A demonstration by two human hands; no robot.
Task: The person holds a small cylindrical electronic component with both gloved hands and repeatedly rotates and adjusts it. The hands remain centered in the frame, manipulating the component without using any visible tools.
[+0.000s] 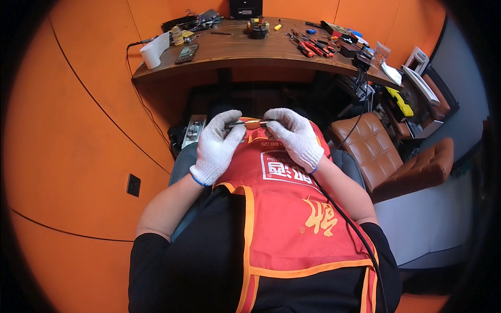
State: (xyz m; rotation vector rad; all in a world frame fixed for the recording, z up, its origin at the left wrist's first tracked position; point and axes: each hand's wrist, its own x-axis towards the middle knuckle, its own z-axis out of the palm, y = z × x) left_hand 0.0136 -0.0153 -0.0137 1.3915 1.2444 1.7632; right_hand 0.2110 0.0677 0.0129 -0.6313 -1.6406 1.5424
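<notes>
In front of my lap, my two gloved hands hold a short rod with a copper-orange middle (252,125) level between them. My left hand (220,142) pinches its dark left end between thumb and fingers. On the other side, my right hand (293,136) grips the right end, near a pale metallic section. The rod's exact kind is too small to make out, and the fingers cover its tips. Both gloves are white knit with blue cuff edges. Beneath the hands a red apron (292,219) with orange trim lies over my lap.
Ahead stands a curved wooden desk (235,52). On it are red-handled pliers (313,49), a phone (187,53), a paper roll (151,55) and a small dark device (258,30). A brown leather chair (370,148) is at right; a black cable (347,221) crosses the apron.
</notes>
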